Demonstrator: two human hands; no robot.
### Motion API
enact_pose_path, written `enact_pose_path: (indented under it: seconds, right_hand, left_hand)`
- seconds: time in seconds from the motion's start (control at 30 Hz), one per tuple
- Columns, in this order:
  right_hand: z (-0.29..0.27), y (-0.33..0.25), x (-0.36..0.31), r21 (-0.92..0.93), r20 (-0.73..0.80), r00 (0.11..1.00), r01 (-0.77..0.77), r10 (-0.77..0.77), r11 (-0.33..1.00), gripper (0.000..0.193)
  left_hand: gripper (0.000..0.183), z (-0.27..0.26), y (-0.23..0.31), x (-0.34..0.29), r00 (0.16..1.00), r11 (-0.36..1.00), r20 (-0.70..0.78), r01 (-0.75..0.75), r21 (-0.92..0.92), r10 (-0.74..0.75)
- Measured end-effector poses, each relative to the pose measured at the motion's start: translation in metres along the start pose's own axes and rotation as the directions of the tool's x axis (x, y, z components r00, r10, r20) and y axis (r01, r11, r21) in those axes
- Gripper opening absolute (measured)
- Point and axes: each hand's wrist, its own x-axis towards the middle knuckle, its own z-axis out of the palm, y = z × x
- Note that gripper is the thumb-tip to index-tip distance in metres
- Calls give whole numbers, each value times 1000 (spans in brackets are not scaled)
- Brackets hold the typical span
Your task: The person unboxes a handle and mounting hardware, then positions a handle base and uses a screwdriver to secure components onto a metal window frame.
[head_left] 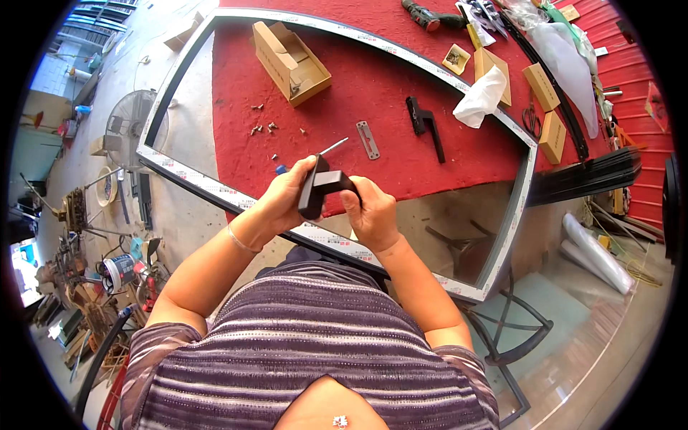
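Observation:
My left hand (281, 197) grips the broad base of a black window handle (312, 192), held up over the near side of the frame. The fingers of my right hand (374, 215) close round the lever end of that handle. A screwdriver (335, 145) shows its thin shaft and a bit of blue beyond my left hand; whether it is held or lies on the table is hidden. Further off, a slotted metal plate (368, 140) and a second black handle (427, 129) lie on the red cloth (344, 64). Several small screws (265, 129) are scattered to the left.
The large window frame (373, 44), edged in printed film, spans the table. An open cardboard box (294, 68) stands inside it. White tissue (481, 97), small boxes (552, 136), scissors (531, 120) and a power drill (430, 16) are at the right and far side. A fan (132, 125) stands left.

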Motion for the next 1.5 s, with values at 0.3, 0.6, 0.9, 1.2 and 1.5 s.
enact_pose_path:
  seconds: [0.3,0.6,0.9,1.2,1.5]
  right_hand:
    - [-16,39,-28,224,-44,993,-96,108,970,29]
    - [-15,69,-37,888,446,741,-438,501,-142,41]
    - [-20,55,-33,820,552,736,-394,392,-415,44]
    - [-12,52,-49,829,540,745,-393,391,-397,45]
    - [6,21,-25,786,616,626,-527,478,-322,45]
  left_hand:
    - [48,41,-1,8,929,923,33,369,-107,-368]
    - [28,42,55,66,904,69,291,-328,942,314]
    - [15,18,160,181,907,-900,273,203,386,321]
    - [16,43,151,165,748,-847,486,189,496,451]
    - [47,41,31,14,747,-333,628,-548,767,216]
